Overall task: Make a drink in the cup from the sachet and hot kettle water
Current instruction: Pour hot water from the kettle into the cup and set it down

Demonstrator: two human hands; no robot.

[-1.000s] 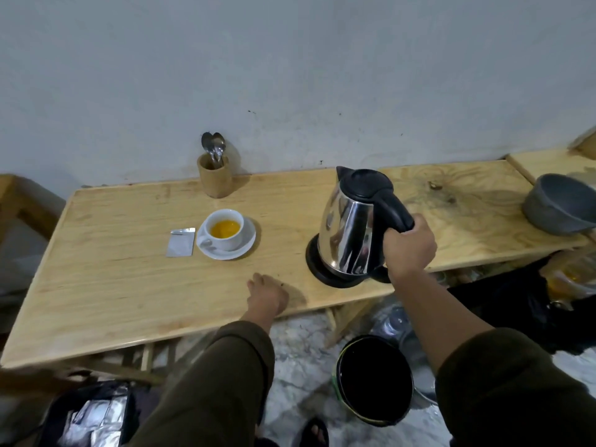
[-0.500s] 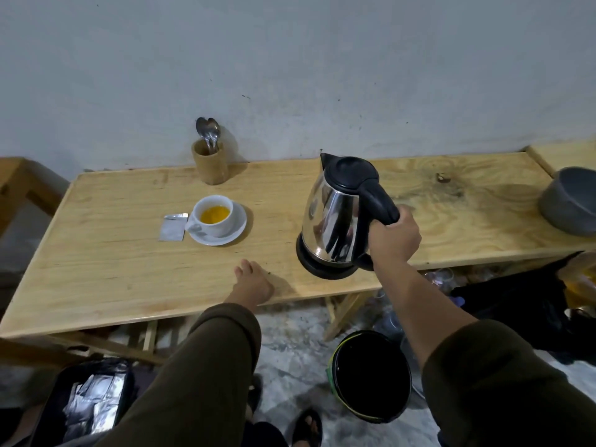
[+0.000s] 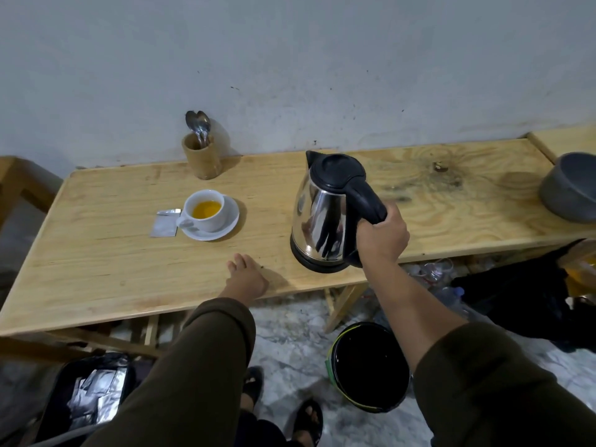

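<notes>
A white cup (image 3: pixel 206 211) with yellow-orange liquid stands on a white saucer (image 3: pixel 229 225) on the wooden table (image 3: pixel 96 253). A torn silver sachet (image 3: pixel 165 223) lies flat just left of the saucer. To the right stands a steel kettle (image 3: pixel 325 221) with a black lid and handle, on its black base. My right hand (image 3: pixel 382 237) is closed around the kettle's handle. My left hand (image 3: pixel 246 279) rests on the table near its front edge, fingers loosely together, holding nothing.
A wooden holder with spoons (image 3: pixel 201 158) stands by the wall behind the cup. A grey bowl (image 3: pixel 571 188) sits at the table's right end. On the floor are a black bin (image 3: pixel 371 366), a case of silver sachets (image 3: pixel 93 391) and dark bags (image 3: pixel 516 295).
The view has shifted slightly; the kettle and my right hand on its handle stay in place on the base. My left hand remains resting at the table's front edge.
</notes>
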